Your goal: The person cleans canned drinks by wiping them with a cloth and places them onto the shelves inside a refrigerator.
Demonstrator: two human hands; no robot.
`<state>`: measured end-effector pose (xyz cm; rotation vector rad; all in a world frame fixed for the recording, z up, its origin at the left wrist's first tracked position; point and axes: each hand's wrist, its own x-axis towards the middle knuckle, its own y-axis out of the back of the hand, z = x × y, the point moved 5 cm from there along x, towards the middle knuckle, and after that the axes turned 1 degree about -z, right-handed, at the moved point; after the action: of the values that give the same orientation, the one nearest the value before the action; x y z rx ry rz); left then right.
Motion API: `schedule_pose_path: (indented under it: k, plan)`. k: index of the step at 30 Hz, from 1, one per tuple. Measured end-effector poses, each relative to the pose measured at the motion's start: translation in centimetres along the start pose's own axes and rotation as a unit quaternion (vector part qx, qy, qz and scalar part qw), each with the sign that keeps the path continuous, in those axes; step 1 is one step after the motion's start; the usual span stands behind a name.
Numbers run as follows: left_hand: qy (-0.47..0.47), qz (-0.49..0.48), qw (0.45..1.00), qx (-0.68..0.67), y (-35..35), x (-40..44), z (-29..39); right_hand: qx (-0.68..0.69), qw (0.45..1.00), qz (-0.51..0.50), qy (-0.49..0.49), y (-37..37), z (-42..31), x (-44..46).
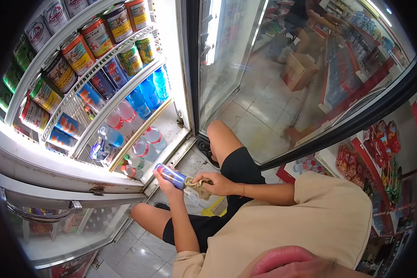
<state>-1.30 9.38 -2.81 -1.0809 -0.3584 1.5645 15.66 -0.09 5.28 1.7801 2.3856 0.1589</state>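
Low in front of the open drinks fridge, my left hand is wrapped round a blue drink can, which lies tilted. My right hand grips a crumpled beige cloth and presses it against the near end of the can. The fingers of my right hand are bunched in the cloth, so part of them is hidden. Beyond the hands, bottles with clear bodies stand on the fridge's bottom shelf. Similar blue cans sit on a shelf higher up.
A glass door stands open at right, its dark frame close to my knee. Another glass door is at lower left. Through the glass, a person and a cardboard box show. Snack packets hang on the right.
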Motion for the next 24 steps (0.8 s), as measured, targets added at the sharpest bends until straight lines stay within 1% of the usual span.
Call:
schedule_pose_path:
  k: [1, 3, 4, 5, 6, 7, 8, 9, 10, 11, 12, 13, 14, 15, 16, 17, 18, 19, 20, 21, 23, 24]
  plan:
    - [0.001, 0.001, 1.000, 0.001, -0.1, 0.4, 0.1, 0.074, 0.996, 0.016, -0.046, -0.2, 0.7, -0.4]
    - [-0.026, 0.056, 0.994, -0.088, 0.7, 1.3, 0.9, 0.066, 0.997, 0.031, -0.036, -0.7, 0.7, -0.9]
    - [-0.024, 0.105, 0.987, -0.119, 1.6, 1.9, 0.5, -0.012, 0.998, 0.050, 0.032, -0.8, -0.3, -0.9]
    - [-0.023, 0.108, 0.987, -0.118, 2.1, 2.3, -0.1, -0.092, 0.988, 0.068, 0.099, -0.7, -1.4, -0.8]
    - [-0.003, 0.102, 0.988, -0.116, 2.5, 2.8, -0.9, -0.091, 0.989, 0.065, 0.097, -0.6, -1.4, -0.2]
    - [0.013, 0.100, 0.988, -0.115, 3.5, 3.1, -1.6, -0.187, 0.966, 0.081, 0.156, -0.7, -2.2, 0.4]
    - [0.025, 0.067, 0.993, -0.096, 4.0, 3.9, -2.7, -0.275, 0.934, 0.087, 0.213, -1.3, -2.7, 0.7]
    - [0.033, 0.046, 0.995, -0.082, 4.7, 4.3, -3.6, -0.324, 0.917, 0.099, 0.210, -1.8, -1.7, 1.3]
    - [0.045, 0.083, 0.991, -0.096, 3.5, 3.3, -3.6, -0.338, 0.907, 0.111, 0.226, -1.9, -1.2, 2.0]
    - [0.037, 0.083, 0.990, -0.106, 4.5, 4.2, -4.2, -0.355, 0.915, 0.085, 0.173, -2.2, -1.2, 2.4]
    - [0.016, 0.086, 0.992, -0.088, 4.3, 3.8, -3.7, -0.353, 0.918, 0.078, 0.162, -2.4, -1.4, 2.8]
    - [0.029, 0.134, 0.986, -0.098, 3.1, 2.8, -3.1, -0.332, 0.929, 0.079, 0.143, -2.7, -1.9, 2.9]
    - [0.016, 0.100, 0.987, -0.127, 4.3, 4.0, -3.3, -0.306, 0.942, 0.086, 0.112, -3.1, -1.2, 3.1]
    - [0.010, 0.145, 0.979, -0.144, 3.9, 3.6, -3.1, -0.252, 0.957, 0.091, 0.107, -3.2, -1.4, 3.5]
    - [0.020, 0.157, 0.974, -0.165, 3.9, 3.6, -3.1, -0.197, 0.975, 0.082, 0.064, -2.9, -1.1, 4.0]
    - [0.026, 0.127, 0.973, -0.189, 4.1, 3.9, -3.0, -0.190, 0.977, 0.075, 0.063, -1.9, -1.5, 4.5]
    - [0.025, 0.129, 0.973, -0.190, 3.4, 3.0, -2.2, -0.124, 0.991, -0.009, -0.042, -1.3, -0.8, 5.1]
    - [0.027, 0.128, 0.973, -0.189, 2.7, 2.6, -1.7, -0.056, 0.984, -0.090, -0.146, -1.1, -0.2, 4.9]
    - [0.029, 0.126, 0.974, -0.187, 2.2, 2.3, -1.3, -0.123, 0.980, -0.085, -0.128, -0.6, -0.8, 4.9]
    - [0.016, 0.133, 0.972, -0.195, 2.1, 2.5, -1.0, -0.124, 0.981, -0.083, -0.126, -0.6, -1.3, 4.8]
    - [0.006, 0.142, 0.969, -0.205, 2.0, 2.6, -0.9, -0.199, 0.979, 0.014, 0.030, -0.2, -3.6, 4.4]
    - [0.012, 0.140, 0.970, -0.197, 2.2, 2.7, -1.2, -0.200, 0.979, 0.015, 0.028, -0.5, -3.7, 4.4]
